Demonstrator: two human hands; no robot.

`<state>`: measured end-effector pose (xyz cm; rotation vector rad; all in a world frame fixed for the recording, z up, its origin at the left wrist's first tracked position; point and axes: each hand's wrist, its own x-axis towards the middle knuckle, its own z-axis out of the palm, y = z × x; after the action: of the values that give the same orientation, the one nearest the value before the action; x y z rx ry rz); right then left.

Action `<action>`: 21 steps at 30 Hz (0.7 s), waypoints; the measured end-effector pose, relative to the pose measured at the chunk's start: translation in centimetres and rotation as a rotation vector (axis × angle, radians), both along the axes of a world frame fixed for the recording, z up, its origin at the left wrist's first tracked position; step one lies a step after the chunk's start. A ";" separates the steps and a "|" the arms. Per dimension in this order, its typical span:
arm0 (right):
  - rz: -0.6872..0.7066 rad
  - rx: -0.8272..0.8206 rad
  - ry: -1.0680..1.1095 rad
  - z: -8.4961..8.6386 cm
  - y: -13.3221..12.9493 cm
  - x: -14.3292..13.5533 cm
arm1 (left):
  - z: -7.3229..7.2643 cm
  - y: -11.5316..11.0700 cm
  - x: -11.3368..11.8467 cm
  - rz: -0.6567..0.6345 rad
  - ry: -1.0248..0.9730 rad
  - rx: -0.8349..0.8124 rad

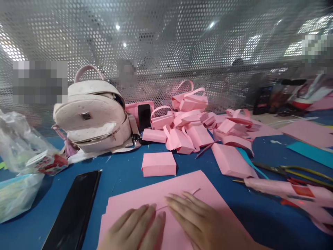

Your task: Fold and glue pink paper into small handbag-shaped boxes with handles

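Note:
Large pink paper sheets (pixel 145 194) lie stacked in front of me, with their edges slightly offset. My left hand (pixel 137 225) rests on them, fingers stretched out and pressed down. Beside it, my right hand (pixel 195 217) lies flat with extended fingers over a thin pink paper strip or edge (pixel 196 191). That line of paper runs slantwise beneath the right fingers and reaches the left fingertips; whether it is loose or a fold I cannot tell. Just beyond the sheets sits a small folded pink paper box (pixel 159 164).
Several pink paper bags with handles (pixel 179 139) are heaped behind. On the right lie a pink glue gun (pixel 288 189) and yellow-handled scissors (pixel 299 172). A black phone (pixel 74 208), plastic bag (pixel 18 198) and white backpack (pixel 96 118) stand left. Perforated metal screen (pixel 161 41) behind.

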<state>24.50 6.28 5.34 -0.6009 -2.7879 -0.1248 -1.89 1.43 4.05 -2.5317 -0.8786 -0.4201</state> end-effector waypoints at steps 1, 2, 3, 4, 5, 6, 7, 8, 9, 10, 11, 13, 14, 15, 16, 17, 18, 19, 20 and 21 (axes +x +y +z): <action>-0.004 -0.020 -0.011 0.2 0.1 0.0 | 0.5 0.5 -0.4 -0.001 -0.035 -0.086; -0.013 -0.042 -0.024 0.4 0.1 -0.1 | 0.8 0.9 -0.8 0.029 -0.101 -0.148; -0.017 -0.060 -0.042 0.5 0.2 -0.1 | 1.1 1.3 -1.1 0.062 -0.165 -0.210; -0.013 -0.065 -0.055 0.5 0.3 -0.1 | 1.1 1.7 -1.4 0.107 -0.232 -0.277; -0.001 -0.056 -0.061 0.4 0.5 0.0 | 1.1 1.9 -1.5 0.145 -0.297 -0.339; 0.012 -0.035 -0.057 0.3 0.6 0.0 | 1.1 2.1 -1.6 0.173 -0.354 -0.397; 0.027 -0.009 -0.046 0.1 0.8 0.1 | 1.0 2.2 -1.6 0.193 -0.405 -0.443; 0.037 0.015 -0.033 -0.2 1.0 0.2 | 0.9 2.2 -1.6 0.203 -0.445 -0.474; 0.035 0.033 -0.015 -0.3 1.2 0.3 | 0.9 2.2 -1.5 0.207 -0.475 -0.480; 0.033 0.043 -0.005 -0.5 1.4 0.3 | 1.0 2.1 -1.4 0.207 -0.492 -0.466; 0.037 0.045 -0.007 -0.5 1.6 0.4 | 1.1 1.9 -1.3 0.201 -0.498 -0.441; 0.055 0.040 -0.033 -0.2 2.1 0.5 | 1.4 1.3 -0.9 0.185 -0.496 -0.395; 0.062 0.038 -0.047 0.0 2.2 0.5 | 1.6 0.9 -0.6 0.169 -0.492 -0.382; 0.068 0.039 -0.058 0.2 2.3 0.5 | 1.7 0.4 -0.3 0.139 -0.486 -0.367; 0.071 0.042 -0.067 0.5 2.3 0.5 | 1.8 0.0 0.0 0.094 -0.477 -0.348; 0.073 0.047 -0.068 0.6 2.3 0.5 | 1.8 -0.4 0.2 0.043 -0.464 -0.323; 0.077 0.049 -0.065 0.7 2.1 0.5 | 1.8 -0.8 0.4 -0.004 -0.450 -0.290; 0.086 0.045 -0.064 0.8 2.0 0.4 | 1.7 -1.0 0.5 -0.042 -0.437 -0.260; 0.093 0.034 -0.061 0.8 1.8 0.3 | 1.7 -1.0 0.6 -0.058 -0.438 -0.242; 0.097 0.020 -0.055 0.7 1.6 0.2 | 1.6 -1.0 0.6 -0.045 -0.455 -0.247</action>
<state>24.74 7.87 6.07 -0.4625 -2.8589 -0.1512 -1.31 0.46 5.64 -2.7309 -1.0920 -0.9847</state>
